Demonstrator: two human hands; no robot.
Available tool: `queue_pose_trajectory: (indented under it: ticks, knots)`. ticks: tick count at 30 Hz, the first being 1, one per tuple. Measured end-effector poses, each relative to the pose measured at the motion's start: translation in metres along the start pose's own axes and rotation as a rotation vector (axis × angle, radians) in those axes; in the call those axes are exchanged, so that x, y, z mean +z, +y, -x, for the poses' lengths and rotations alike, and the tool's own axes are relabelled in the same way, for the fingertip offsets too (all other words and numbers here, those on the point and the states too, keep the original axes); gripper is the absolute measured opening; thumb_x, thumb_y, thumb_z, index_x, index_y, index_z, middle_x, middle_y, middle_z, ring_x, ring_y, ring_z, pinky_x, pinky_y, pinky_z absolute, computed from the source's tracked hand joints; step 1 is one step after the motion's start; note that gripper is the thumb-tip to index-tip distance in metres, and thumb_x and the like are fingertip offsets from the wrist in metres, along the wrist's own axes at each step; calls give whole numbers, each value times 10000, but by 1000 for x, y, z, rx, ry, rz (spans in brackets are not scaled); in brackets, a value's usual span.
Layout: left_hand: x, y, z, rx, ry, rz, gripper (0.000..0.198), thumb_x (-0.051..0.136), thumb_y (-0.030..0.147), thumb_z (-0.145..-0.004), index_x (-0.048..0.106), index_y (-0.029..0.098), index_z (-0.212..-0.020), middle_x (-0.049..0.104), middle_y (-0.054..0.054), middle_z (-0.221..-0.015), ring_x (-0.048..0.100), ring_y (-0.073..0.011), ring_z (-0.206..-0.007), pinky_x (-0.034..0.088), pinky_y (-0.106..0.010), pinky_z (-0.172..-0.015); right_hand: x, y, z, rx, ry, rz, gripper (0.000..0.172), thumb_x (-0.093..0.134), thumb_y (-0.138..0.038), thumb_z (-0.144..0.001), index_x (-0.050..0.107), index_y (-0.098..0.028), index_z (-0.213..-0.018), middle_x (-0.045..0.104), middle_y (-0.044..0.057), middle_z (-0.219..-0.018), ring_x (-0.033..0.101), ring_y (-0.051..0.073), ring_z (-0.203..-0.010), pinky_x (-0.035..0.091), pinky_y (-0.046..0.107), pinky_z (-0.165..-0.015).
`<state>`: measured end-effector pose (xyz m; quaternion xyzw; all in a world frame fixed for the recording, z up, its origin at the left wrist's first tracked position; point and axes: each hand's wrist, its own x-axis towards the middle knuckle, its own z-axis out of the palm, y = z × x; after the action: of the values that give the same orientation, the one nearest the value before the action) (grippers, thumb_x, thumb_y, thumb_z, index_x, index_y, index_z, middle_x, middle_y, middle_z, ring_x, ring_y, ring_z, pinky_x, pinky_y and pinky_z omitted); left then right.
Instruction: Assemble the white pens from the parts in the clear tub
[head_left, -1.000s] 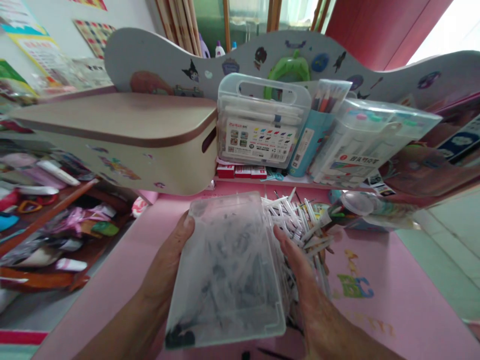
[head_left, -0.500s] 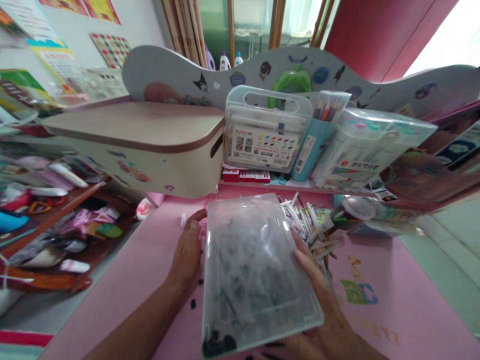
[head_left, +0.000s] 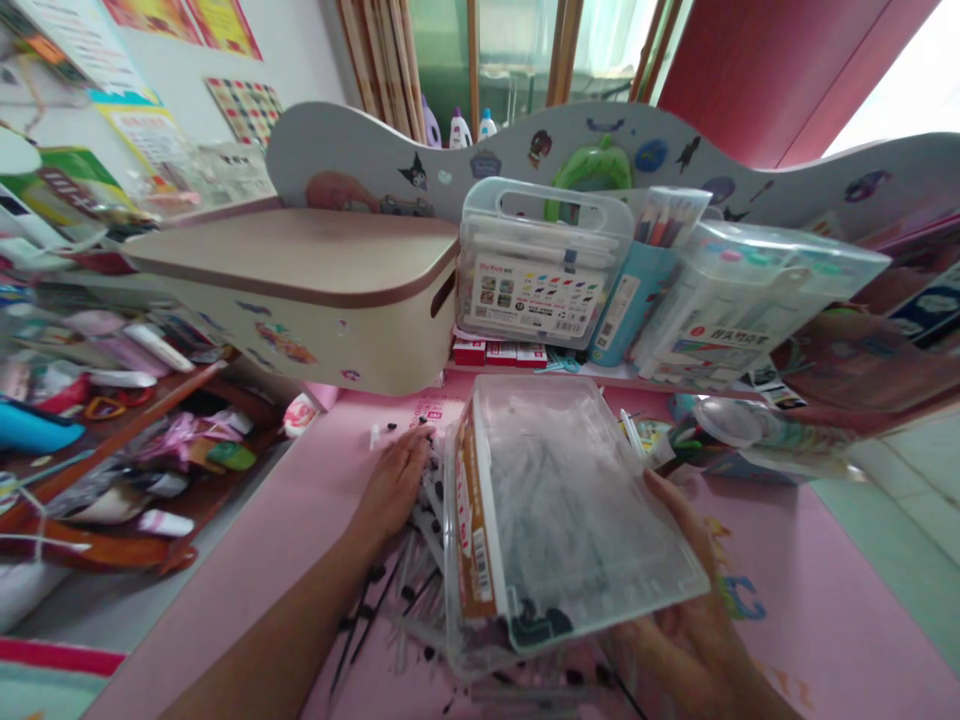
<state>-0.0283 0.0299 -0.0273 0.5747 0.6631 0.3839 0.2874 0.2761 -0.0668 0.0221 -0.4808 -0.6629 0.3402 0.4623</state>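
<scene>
A clear plastic box [head_left: 585,480] with a brown and white label on its side is tilted over the pink table [head_left: 315,500]. My right hand [head_left: 682,600] grips the box at its right side and lower corner. Small black pieces show through its near end. Beneath it and to its left spreads a pile of clear thin tubes [head_left: 409,590] with black tips or caps. My left hand [head_left: 394,480] rests beside the pile, fingers stretched out, its fingertips near the box's left side; it holds nothing visible.
A lidded beige bin [head_left: 360,340] stands at the back left, beside a clear marker case [head_left: 532,290], a blue pencil holder [head_left: 622,300] and a pen box [head_left: 735,310]. White sticks [head_left: 634,435] and a round clear container [head_left: 724,420] are at right. A cluttered shelf [head_left: 127,450] stands left.
The box has tipped and moved right in my right hand, showing its labelled side. Many more tubes and black pieces now show on the table. My left hand stays left of the box.
</scene>
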Motion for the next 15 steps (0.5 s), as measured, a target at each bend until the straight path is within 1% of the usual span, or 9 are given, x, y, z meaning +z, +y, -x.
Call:
queue_pose_trajectory:
  ticks: [3,5,8,11,13,15]
  knots:
    - [0,2,3,-50,-27,107,500,385,504,-932,632,183,-1227,640,-93,-1309,530,-266,-1272,336,-443,-1123,-2,1,-2,-21,3,-2,845,672,-299,-848,188,-324,-1541,308,108,-1558,426,345,-1368,468,486,-1064]
    - [3,5,4,-50,-41,145,507,374,509,-938,629,180,-1228,633,-90,-1319,524,-260,-1279,329,-430,-1129,-3,1,-4,-9,3,6,866,674,-273,-843,170,-321,-1546,319,113,-1552,431,352,-1362,493,475,-1040]
    - [7,14,5,12,-97,104,492,389,498,-934,637,175,-1209,632,-91,-1317,524,-257,-1276,331,-417,-1131,-6,1,-5,-13,-8,35,885,677,-269,-839,153,-304,-1551,347,119,-1536,426,361,-1363,512,461,-1019]
    - [8,20,5,79,-156,50,473,376,478,-940,637,185,-1204,635,-88,-1307,545,-250,-1246,373,-402,-1104,-9,0,-6,-39,7,71,846,663,-312,-853,173,-300,-1542,354,114,-1535,432,357,-1361,520,447,-1008]
    - [6,19,3,104,-127,3,463,364,473,-944,632,193,-1197,630,-87,-1305,544,-248,-1242,379,-407,-1101,-11,-1,-7,-54,4,75,820,638,-341,-871,164,-305,-1539,366,111,-1530,447,350,-1352,529,443,-994]
    - [2,12,0,135,-50,-83,456,349,470,-947,634,198,-1175,614,-98,-1316,504,-254,-1286,338,-435,-1131,-12,-2,-8,-55,-9,57,807,610,-354,-892,135,-310,-1543,396,111,-1515,465,340,-1342,538,438,-978]
